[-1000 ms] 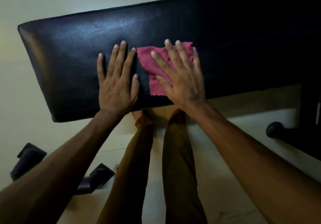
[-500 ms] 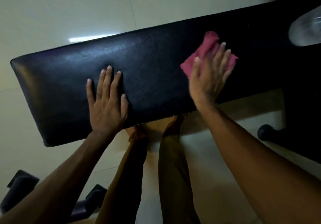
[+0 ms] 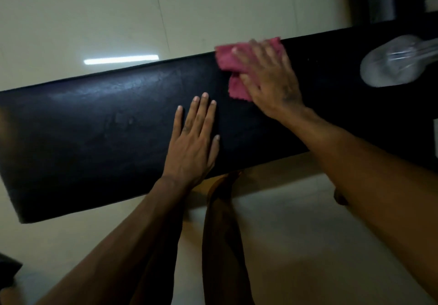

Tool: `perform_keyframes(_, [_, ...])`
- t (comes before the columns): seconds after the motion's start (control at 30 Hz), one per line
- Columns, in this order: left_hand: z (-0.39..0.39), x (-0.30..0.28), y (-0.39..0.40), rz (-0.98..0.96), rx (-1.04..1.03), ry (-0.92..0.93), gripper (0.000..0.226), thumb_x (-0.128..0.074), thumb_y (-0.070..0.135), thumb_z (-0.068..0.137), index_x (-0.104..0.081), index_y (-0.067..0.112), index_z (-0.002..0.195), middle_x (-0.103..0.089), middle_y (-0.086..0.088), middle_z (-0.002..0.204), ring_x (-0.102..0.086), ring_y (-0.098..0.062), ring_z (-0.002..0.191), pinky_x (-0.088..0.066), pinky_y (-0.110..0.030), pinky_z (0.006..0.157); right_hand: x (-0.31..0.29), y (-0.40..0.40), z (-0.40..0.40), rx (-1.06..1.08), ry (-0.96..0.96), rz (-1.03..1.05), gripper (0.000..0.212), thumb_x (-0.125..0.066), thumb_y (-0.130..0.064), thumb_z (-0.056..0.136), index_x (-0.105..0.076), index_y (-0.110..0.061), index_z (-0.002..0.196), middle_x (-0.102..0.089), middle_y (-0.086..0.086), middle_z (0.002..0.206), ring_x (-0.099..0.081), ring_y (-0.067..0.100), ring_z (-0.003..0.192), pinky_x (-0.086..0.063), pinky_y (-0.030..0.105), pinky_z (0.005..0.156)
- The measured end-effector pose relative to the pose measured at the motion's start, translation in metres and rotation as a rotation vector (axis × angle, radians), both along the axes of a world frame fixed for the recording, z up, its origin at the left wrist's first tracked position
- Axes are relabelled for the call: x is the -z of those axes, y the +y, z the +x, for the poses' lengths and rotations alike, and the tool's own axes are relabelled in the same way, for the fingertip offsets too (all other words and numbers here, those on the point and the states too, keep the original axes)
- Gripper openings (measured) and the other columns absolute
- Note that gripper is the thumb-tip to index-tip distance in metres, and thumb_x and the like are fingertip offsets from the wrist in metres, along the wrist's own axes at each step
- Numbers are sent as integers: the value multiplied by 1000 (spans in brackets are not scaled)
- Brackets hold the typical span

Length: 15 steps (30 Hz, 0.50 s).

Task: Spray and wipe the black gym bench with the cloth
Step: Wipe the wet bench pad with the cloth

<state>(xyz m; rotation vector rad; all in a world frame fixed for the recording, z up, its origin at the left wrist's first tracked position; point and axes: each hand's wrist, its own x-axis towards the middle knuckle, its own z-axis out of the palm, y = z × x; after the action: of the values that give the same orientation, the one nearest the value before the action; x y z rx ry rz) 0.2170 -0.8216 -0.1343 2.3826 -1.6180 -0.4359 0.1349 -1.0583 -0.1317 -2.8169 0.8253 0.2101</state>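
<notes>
- Right hand [image 3: 270, 79] lies flat, fingers spread, pressing a pink cloth [image 3: 233, 67] onto the black gym bench [image 3: 94, 127] near its far edge
- Left hand [image 3: 192, 146] rests palm down on the pad, fingers straight, holding nothing
- A blurred clear bottle [image 3: 391, 62] lies on the bench, far right
- Pale tiled floor [image 3: 94, 15] surrounds it

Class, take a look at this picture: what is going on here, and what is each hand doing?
A person is wiping a black gym bench. The right hand presses a pink cloth flat against the pad near its far edge. The left hand rests flat on the pad, fingers straight, holding nothing. A clear bottle, blurred, lies on the bench to the right, untouched.
</notes>
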Motion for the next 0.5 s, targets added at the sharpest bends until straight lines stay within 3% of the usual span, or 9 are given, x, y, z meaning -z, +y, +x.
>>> perform_keyframes(0.07, [-4,0,-13,6,5,9,66,-31,39,104,-18,4,159,-11,-15,168,-7,-27,156,-8,-53,126,0,-27,-10,507,-18,-11,62,-21,-51,103,-24,-25,159,-21,4,167,-12,24,155,-7,50,126])
perform_keyframes(0.1, [-7,1,-17,14,-10,-2,66,-31,39,104,-18,5,159,-11,-15,168,-7,-26,156,-8,-53,126,1,-30,-8,655,-9,-28,63,-21,-52,104,-24,-21,159,-20,4,167,-10,24,155,-5,50,126])
perform_keyframes(0.13, [-9,2,-20,24,-30,-15,66,-31,40,104,-19,6,159,-12,-14,168,-8,-26,156,-8,-53,126,2,-26,-3,649,1,-53,62,-22,-51,104,-25,-21,159,-20,5,167,-10,26,155,-4,51,126])
perform_keyframes(0.27, [-14,2,-23,21,-102,-37,64,-35,38,103,-23,9,159,-15,-10,168,-11,-22,156,-11,-51,126,0,-34,-17,6,-16,6,56,-27,-47,104,-30,-30,157,-26,5,165,-19,28,153,-7,48,124])
perform_keyframes(0.3, [-14,2,-23,21,-105,-38,64,-35,38,103,-23,9,159,-15,-9,168,-11,-22,156,-10,-51,126,-3,-45,-21,40,-21,12,56,-26,-47,103,-33,-29,156,-30,3,163,-22,26,152,-7,48,125])
perform_keyframes(0.4, [-15,3,-24,36,-113,-42,66,-35,39,102,-21,10,160,-13,-9,168,-8,-21,156,-8,-50,127,0,-66,-13,595,-37,-27,53,-29,-45,103,-54,-19,142,-51,3,150,-31,24,148,-8,48,125])
perform_keyframes(0.43, [-16,3,-24,37,-120,-48,66,-36,39,102,-21,10,159,-13,-9,168,-8,-21,156,-7,-50,127,0,-63,1,627,-12,-50,50,-31,-45,102,-60,-18,134,-57,3,142,-36,24,144,-8,50,125])
perform_keyframes(0.5, [-17,3,-25,31,-134,-50,66,-38,38,101,-23,10,159,-15,-9,168,-10,-21,156,-7,-50,127,-2,-50,24,386,-11,-10,47,-32,-45,101,-67,-21,122,-66,2,126,-48,24,131,-11,50,123])
